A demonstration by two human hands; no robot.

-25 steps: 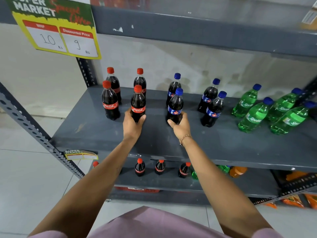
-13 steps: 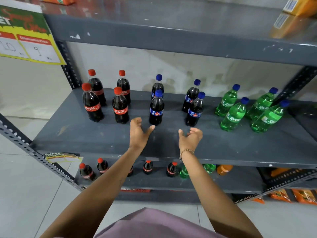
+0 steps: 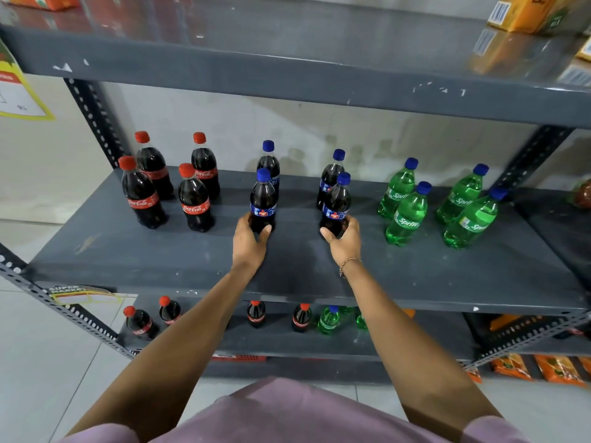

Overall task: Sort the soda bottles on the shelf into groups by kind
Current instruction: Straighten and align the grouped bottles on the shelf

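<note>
A: Where are the hands?

B: The left hand (image 3: pixel 248 243) is wrapped round the base of the front blue-capped cola bottle (image 3: pixel 263 203), thumb on one side and fingers on the other. The right hand (image 3: pixel 343 243) is clamped the same way on the base of the second front blue-capped bottle (image 3: pixel 335 207). Both arms reach straight in, wrists low over the shelf (image 3: pixel 287 276); a thin bracelet (image 3: pixel 350 262) sits on the right wrist.

A: Room around those two bottles?

B: Bare grey shelf lies between them and in front, down to the front edge. Directly behind each stands another blue-capped bottle (image 3: pixel 268 161), close.

A: And further out?

B: Left of the held pair, four Coca-Cola bottles (image 3: pixel 195 203) with red caps stand upright in a loose square, a clear gap between them and the left hand. Right of the pair, four green Sprite bottles (image 3: pixel 407 215), also apart.

A: Surfaces?

B: The shelf is painted metal, scuffed and speckled; the bottles are smooth, glossy plastic.
</note>
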